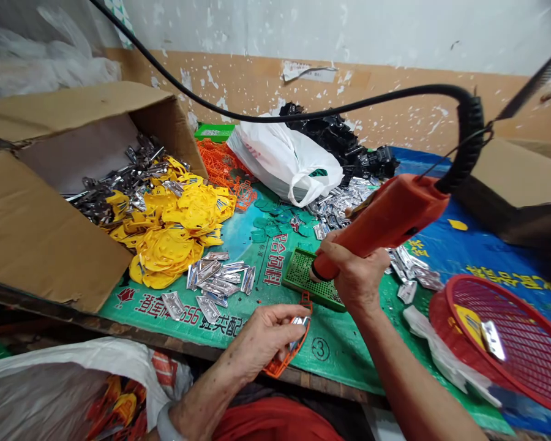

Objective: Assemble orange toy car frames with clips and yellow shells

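We take the clock face from the left hand [267,335], twelve o'clock pointing away from the person; this hand is closed, thumb and fingers pinching a flat silver metal plate [298,323] against a narrow orange plastic frame [294,355] at the table's near edge; we judge the pinch serves to keep plate and frame together. The right hand [360,278], at two o'clock, is wrapped around a thick orange-red cylindrical power tool [386,214], its nose tilted down over a shallow green rectangular plastic tray [321,300] at one o'clock; whether nose and tray touch we cannot tell. The tray stands just beyond the frame, probably so that the tool need travel little between them; a black cable [349,113] arches overhead, which we judge keeps it off the work surface. Loose silver metal plates [218,283] lie at ten o'clock, presumably for the left hand's easy reach; a heap of yellow plastic parts [179,226] lies beyond them; a red mesh plastic basket [500,294] stands at three o'clock.
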`<control>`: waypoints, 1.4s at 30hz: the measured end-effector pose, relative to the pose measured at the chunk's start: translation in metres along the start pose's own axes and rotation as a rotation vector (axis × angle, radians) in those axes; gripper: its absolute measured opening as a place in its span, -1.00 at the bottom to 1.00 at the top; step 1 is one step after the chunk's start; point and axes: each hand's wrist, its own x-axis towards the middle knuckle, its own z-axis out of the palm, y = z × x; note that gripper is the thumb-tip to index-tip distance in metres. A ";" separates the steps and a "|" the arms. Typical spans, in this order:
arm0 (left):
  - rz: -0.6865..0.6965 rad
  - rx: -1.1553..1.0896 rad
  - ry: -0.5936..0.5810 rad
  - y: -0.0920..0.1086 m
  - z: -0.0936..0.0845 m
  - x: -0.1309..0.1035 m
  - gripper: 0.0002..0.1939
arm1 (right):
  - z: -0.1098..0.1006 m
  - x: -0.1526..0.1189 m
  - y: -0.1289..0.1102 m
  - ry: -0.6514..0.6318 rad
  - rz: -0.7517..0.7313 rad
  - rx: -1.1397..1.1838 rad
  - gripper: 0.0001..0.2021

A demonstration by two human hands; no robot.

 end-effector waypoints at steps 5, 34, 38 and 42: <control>-0.042 -0.023 -0.015 -0.001 -0.001 0.001 -0.54 | -0.007 0.003 -0.019 -0.009 -0.030 0.125 -0.87; -0.029 -0.198 -0.271 -0.005 -0.009 0.002 -0.31 | -0.034 -0.067 -0.061 -0.391 0.125 0.361 -0.47; -0.028 -0.210 -0.266 -0.005 -0.009 0.002 -0.30 | -0.033 -0.067 -0.060 -0.400 0.139 0.364 -0.56; -0.018 -0.210 -0.252 -0.009 -0.009 0.004 -0.30 | -0.029 -0.066 -0.061 -0.367 0.120 0.305 -0.50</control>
